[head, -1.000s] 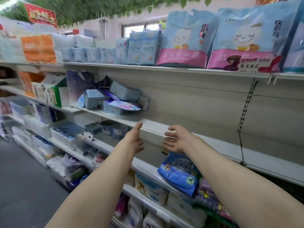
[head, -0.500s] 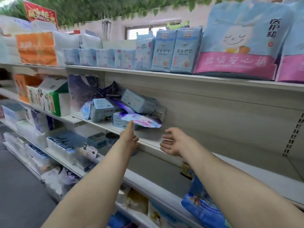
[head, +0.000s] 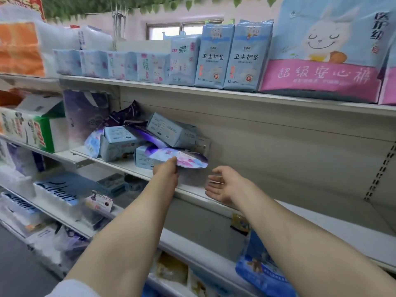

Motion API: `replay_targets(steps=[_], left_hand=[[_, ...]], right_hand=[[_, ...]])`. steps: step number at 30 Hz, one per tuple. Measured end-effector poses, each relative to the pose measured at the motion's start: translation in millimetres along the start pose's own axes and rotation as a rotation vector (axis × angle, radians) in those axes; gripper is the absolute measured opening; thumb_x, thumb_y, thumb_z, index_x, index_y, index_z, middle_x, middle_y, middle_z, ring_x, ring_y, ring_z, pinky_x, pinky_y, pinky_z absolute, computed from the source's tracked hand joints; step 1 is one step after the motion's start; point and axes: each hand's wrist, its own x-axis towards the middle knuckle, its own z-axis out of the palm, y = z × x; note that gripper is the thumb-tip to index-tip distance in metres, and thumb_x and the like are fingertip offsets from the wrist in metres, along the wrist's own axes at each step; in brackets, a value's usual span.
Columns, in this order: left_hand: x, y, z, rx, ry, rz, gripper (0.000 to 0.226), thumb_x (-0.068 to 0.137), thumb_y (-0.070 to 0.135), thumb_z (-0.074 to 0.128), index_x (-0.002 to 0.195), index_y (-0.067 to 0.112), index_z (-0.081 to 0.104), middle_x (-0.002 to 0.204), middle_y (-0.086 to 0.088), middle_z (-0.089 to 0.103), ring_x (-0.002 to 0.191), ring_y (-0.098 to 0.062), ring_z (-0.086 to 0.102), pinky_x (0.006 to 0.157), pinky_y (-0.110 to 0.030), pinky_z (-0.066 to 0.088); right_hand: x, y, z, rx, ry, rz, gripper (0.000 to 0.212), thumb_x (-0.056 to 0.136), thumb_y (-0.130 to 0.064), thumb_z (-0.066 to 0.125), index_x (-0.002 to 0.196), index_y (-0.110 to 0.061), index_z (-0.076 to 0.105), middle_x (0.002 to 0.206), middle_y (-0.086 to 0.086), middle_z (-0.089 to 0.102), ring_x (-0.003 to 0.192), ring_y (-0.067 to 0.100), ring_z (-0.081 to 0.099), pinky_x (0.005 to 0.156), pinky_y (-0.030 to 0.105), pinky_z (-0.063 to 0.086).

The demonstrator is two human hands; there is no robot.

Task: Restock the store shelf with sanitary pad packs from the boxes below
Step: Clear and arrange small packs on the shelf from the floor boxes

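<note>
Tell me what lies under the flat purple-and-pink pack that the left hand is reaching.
Under the purple-and-pink pack lies a pale blue pack resting on the shelf. The left hand covers the pack's near edge, so what lies beneath that part cannot be seen.

Left hand (head: 166,169) touching a flat purple pack (head: 184,160) on the middle shelf (head: 120,162); right hand (head: 222,185) open, palm up, just beside.

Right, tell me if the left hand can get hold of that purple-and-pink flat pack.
Probably yes: the left hand is already at the purple-and-pink flat pack, nothing lies between them, and the right hand is off to the side.
</note>
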Motion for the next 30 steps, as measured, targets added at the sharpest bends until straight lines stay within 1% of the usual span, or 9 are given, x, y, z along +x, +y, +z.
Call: replay_targets(steps=[2, 4, 8, 11, 15, 18, 20, 24, 30], left_hand=[[-2, -1, 0, 0.000, 0.018, 0.007, 0.050, 0.089, 0.006, 0.069, 0.136, 0.004, 0.051, 0.117, -0.017, 0.068, 0.073, -0.018, 0.065, 0.044, -0.023, 0.050], [-10, -6, 2, -0.022, 0.043, 0.015, 0.049, 0.090, -0.004, 0.059, 0.137, 0.007, 0.047, 0.116, -0.020, 0.067, 0.068, -0.019, 0.063, 0.045, -0.023, 0.054], [-37, -16, 0, -0.001, 0.006, 0.017, 0.026, 0.097, -0.003, 0.036, 0.118, 0.011, 0.041, 0.084, -0.013, 0.055, 0.062, -0.017, 0.050, 0.037, -0.016, 0.046], [-53, -16, -4, 0.009, -0.036, -0.060, 0.019, 0.100, 0.021, 0.056, 0.114, 0.014, 0.045, 0.077, -0.005, 0.044, 0.061, -0.016, 0.044, 0.059, -0.024, 0.050], [-53, -16, 2, -0.021, -0.051, -0.028, 0.062, 0.091, 0.045, 0.068, 0.133, 0.003, 0.047, 0.092, -0.012, 0.060, 0.072, -0.023, 0.056, 0.069, -0.033, 0.051], [-53, -16, 8, -0.107, -0.099, -0.071, 0.064, 0.097, 0.049, 0.058, 0.141, 0.005, 0.040, 0.125, -0.016, 0.061, 0.121, -0.029, 0.057, 0.097, -0.037, 0.048], [-48, -17, 9, -0.069, -0.130, -0.066, 0.068, 0.097, 0.052, 0.055, 0.146, 0.008, 0.039, 0.148, -0.014, 0.048, 0.133, -0.029, 0.050, 0.104, -0.038, 0.043], [-24, -15, 9, -0.044, -0.059, -0.006, 0.057, 0.092, 0.046, 0.067, 0.131, 0.008, 0.050, 0.124, -0.014, 0.064, 0.099, -0.025, 0.064, 0.088, -0.036, 0.053], [-9, -8, 9, -0.050, 0.026, 0.014, 0.046, 0.091, 0.004, 0.068, 0.133, -0.001, 0.051, 0.120, -0.018, 0.065, 0.090, -0.026, 0.066, 0.080, -0.035, 0.057]], right_hand=[[-6, 2, -6, 0.014, 0.001, 0.002, 0.024, 0.096, -0.026, 0.056, 0.099, -0.003, 0.062, 0.122, 0.021, 0.057, 0.107, 0.032, 0.057, 0.089, 0.044, 0.050], [-13, 4, -15, 0.022, 0.010, -0.003, 0.026, 0.097, -0.026, 0.056, 0.104, -0.002, 0.062, 0.125, 0.021, 0.056, 0.105, 0.032, 0.057, 0.090, 0.045, 0.050], [-27, 10, -34, 0.013, 0.032, -0.010, 0.033, 0.097, -0.027, 0.056, 0.116, -0.001, 0.063, 0.129, 0.020, 0.055, 0.112, 0.033, 0.058, 0.091, 0.045, 0.051], [-43, 10, -43, 0.001, 0.023, 0.003, 0.029, 0.097, -0.027, 0.056, 0.107, -0.001, 0.064, 0.128, 0.019, 0.056, 0.115, 0.033, 0.060, 0.089, 0.044, 0.052], [-52, 1, -50, 0.004, 0.039, 0.001, 0.026, 0.097, -0.027, 0.056, 0.095, -0.002, 0.063, 0.124, 0.019, 0.057, 0.113, 0.032, 0.060, 0.086, 0.044, 0.052], [-52, -3, -52, 0.013, 0.041, 0.002, 0.025, 0.096, -0.026, 0.057, 0.096, -0.002, 0.063, 0.120, 0.020, 0.058, 0.106, 0.033, 0.060, 0.087, 0.045, 0.052], [-47, -3, -52, 0.012, 0.038, 0.005, 0.025, 0.096, -0.025, 0.057, 0.097, -0.002, 0.064, 0.120, 0.020, 0.058, 0.106, 0.033, 0.060, 0.086, 0.045, 0.052], [-33, -5, -47, -0.002, 0.038, 0.002, 0.024, 0.095, -0.025, 0.058, 0.096, -0.002, 0.064, 0.124, 0.021, 0.058, 0.108, 0.033, 0.059, 0.087, 0.044, 0.052], [-13, -5, -37, 0.003, 0.042, 0.019, 0.025, 0.095, -0.025, 0.057, 0.094, -0.001, 0.063, 0.126, 0.020, 0.058, 0.108, 0.033, 0.059, 0.086, 0.044, 0.051]])
